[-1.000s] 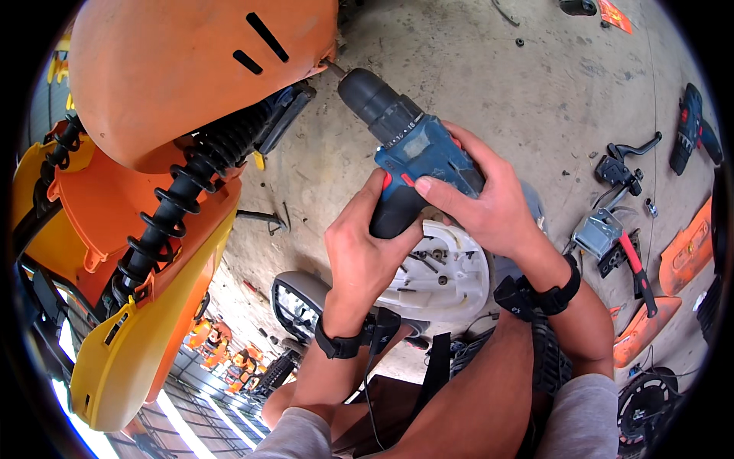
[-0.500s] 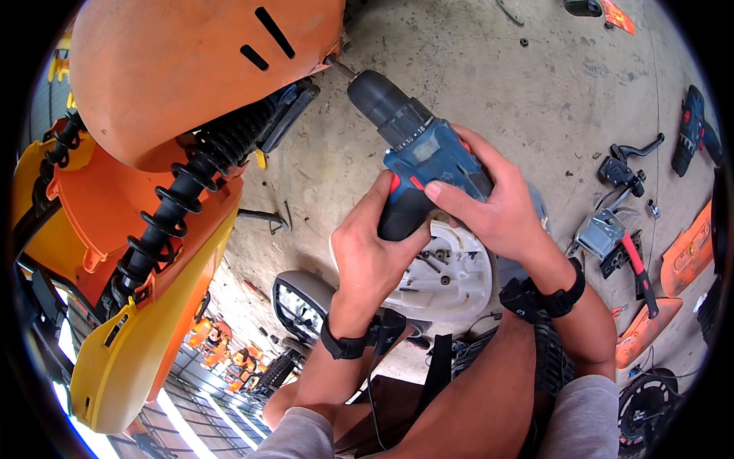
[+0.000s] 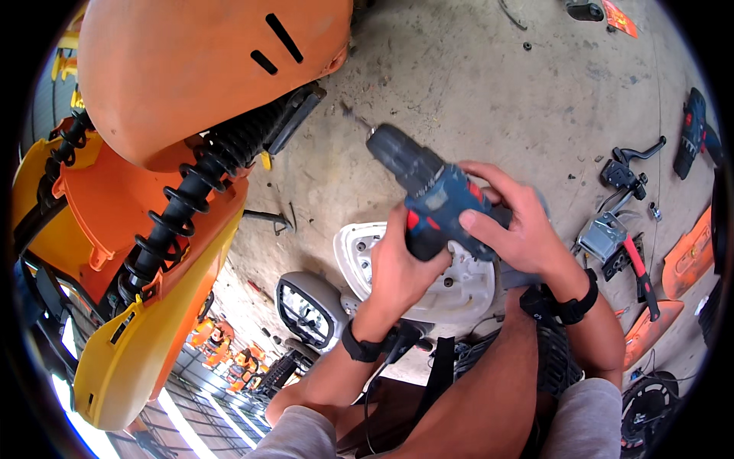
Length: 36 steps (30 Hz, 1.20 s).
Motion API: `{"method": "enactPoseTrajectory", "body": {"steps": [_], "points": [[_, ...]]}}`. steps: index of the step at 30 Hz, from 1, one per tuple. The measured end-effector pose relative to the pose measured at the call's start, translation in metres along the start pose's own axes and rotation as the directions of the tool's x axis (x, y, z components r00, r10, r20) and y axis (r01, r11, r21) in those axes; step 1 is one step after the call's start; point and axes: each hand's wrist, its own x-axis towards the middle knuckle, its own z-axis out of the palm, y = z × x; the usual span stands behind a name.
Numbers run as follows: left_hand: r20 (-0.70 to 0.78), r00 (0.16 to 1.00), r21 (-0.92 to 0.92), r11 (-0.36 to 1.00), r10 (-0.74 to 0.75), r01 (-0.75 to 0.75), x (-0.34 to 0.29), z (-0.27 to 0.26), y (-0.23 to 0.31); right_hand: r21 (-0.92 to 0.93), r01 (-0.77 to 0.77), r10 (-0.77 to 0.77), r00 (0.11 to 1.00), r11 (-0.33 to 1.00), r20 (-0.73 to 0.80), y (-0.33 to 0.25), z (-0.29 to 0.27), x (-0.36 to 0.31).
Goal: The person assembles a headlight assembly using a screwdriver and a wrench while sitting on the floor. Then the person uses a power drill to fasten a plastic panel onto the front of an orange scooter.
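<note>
Both of my hands hold a blue and black cordless drill [image 3: 417, 172] over the floor. My left hand [image 3: 401, 268] is closed round the lower part of its body, on the left. From the other side, my right hand [image 3: 512, 222] wraps its rear and handle, thumb across the top. A thin bit, blurred by motion, points up and left from the chuck, apart from the orange plastic fender [image 3: 199, 76]. Below that fender runs a black coil-spring shock absorber [image 3: 180, 206]. Partly behind the drill and my left hand lies a white plastic tray [image 3: 466, 298] with small hardware in it.
A grey-framed headlight [image 3: 310, 310] lies beside the tray. On the right are a red-handled hammer or hatchet [image 3: 638, 264], a brake lever assembly [image 3: 623, 172], a second drill [image 3: 692, 134] and orange plastic pieces [image 3: 650, 329]. Yellow bodywork [image 3: 145, 359] stands at left.
The drill has moved down and right in my hands. Its bit has come away from the fender's lower right corner, and more of the tray shows.
</note>
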Motion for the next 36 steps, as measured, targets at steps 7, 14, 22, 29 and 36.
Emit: {"method": "enactPoseTrajectory", "body": {"steps": [7, 14, 22, 29, 36], "points": [[0.239, 0.958, 0.245, 0.945, 0.155, -0.214, -0.027, -0.033, -0.036, 0.275, -0.161, 0.164, 0.986, 0.948, 0.012, -0.028, 0.026, 0.055], [0.408, 0.909, 0.428, 0.861, 0.087, -0.275, -0.046, -0.088, -0.039, -0.079, 0.004, 0.02, 0.953, 0.997, 0.302, -0.013, 0.061, 0.073], [0.3, 0.916, 0.525, 0.848, -0.267, 0.075, -0.122, -0.147, -0.029, -0.379, 0.163, 0.122, 0.771, 0.911, 0.625, 0.039, 0.069, 0.048], [0.109, 0.96, -0.009, 0.965, -0.258, 0.261, -0.194, -0.172, 0.007, -0.449, -0.001, -0.027, 0.998, 0.894, -0.055, -0.033, 0.003, 0.004], [0.293, 0.949, -0.722, 0.677, 0.116, 0.14, -0.249, -0.19, 0.046, 0.149, -0.08, 0.109, 0.975, 0.986, -0.195, -0.272, -0.011, -0.146]]}}
